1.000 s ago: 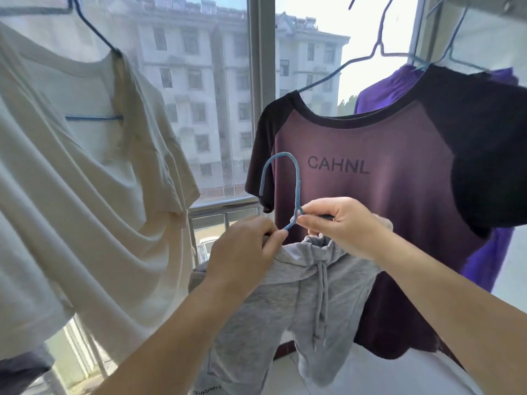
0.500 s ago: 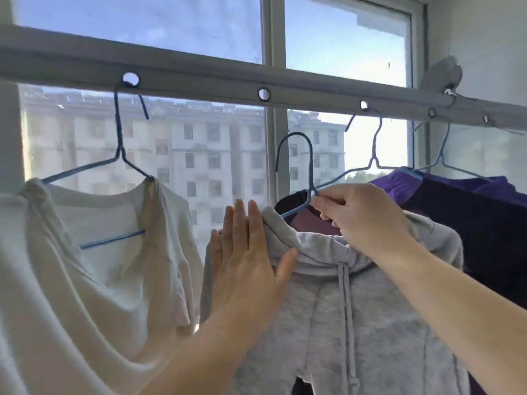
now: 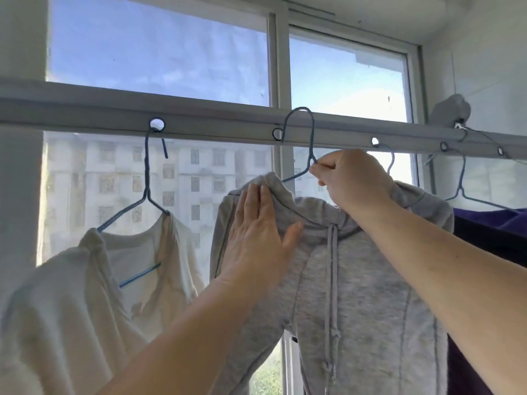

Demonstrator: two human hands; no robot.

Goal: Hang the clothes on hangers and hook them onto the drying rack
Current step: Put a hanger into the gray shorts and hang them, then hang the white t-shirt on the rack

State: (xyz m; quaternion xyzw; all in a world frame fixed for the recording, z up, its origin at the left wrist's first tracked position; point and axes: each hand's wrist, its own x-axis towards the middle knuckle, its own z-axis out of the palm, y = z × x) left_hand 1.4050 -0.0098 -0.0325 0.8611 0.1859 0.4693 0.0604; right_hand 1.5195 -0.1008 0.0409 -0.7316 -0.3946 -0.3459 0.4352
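Note:
Grey drawstring pants (image 3: 356, 280) hang on a blue wire hanger (image 3: 303, 138). My right hand (image 3: 350, 181) pinches the hanger's neck just below the hook. The hook's tip sits at a hole (image 3: 277, 134) in the grey drying rack bar (image 3: 214, 121); whether it is through the hole I cannot tell. My left hand (image 3: 256, 232) lies flat with fingers together against the left side of the pants' waistband, holding nothing.
A white T-shirt (image 3: 94, 280) hangs on a blue hanger (image 3: 147, 178) hooked in the hole to the left. Dark purple clothes (image 3: 496, 232) hang on hangers to the right. Behind the bar is a window (image 3: 159, 61); a white wall (image 3: 490, 58) is at right.
Both hands have lifted the pants and hanger from chest height up to the bar. The hook now reaches the bar's middle hole. My left hand has flattened against the waistband.

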